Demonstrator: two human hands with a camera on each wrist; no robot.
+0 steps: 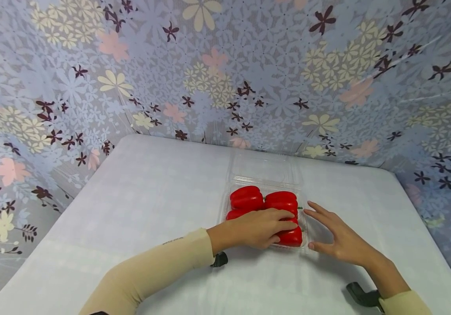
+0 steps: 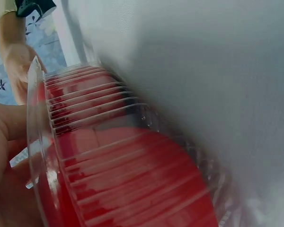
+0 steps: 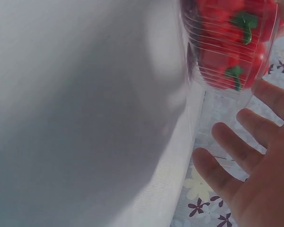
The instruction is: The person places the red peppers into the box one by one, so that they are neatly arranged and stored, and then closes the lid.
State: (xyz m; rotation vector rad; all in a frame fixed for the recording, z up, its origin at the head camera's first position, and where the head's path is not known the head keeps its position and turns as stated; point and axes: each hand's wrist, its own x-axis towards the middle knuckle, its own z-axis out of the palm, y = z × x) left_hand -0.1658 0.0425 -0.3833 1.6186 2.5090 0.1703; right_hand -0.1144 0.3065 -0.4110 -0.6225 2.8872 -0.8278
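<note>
Red bell peppers (image 1: 246,198), several with green stems, lie in a clear plastic clamshell container (image 1: 305,234). Its transparent lid (image 1: 262,168) is folded back on the far side. My left hand (image 1: 260,228) reaches over the near part of the container and rests on the peppers, fingers spread and mostly straight. It covers part of the near row. Beside the container's right side is my right hand (image 1: 341,238), holding nothing, its fingers apart and thumb spread. In the right wrist view, the peppers' green stems (image 3: 245,21) show through the ribbed wall.
A white cloth covers the table (image 1: 162,183) under the container. Behind it hangs a floral-patterned curtain or wall covering (image 1: 209,65). Dark wrist-camera mounts (image 1: 363,295) show by both wrists, close to the tabletop.
</note>
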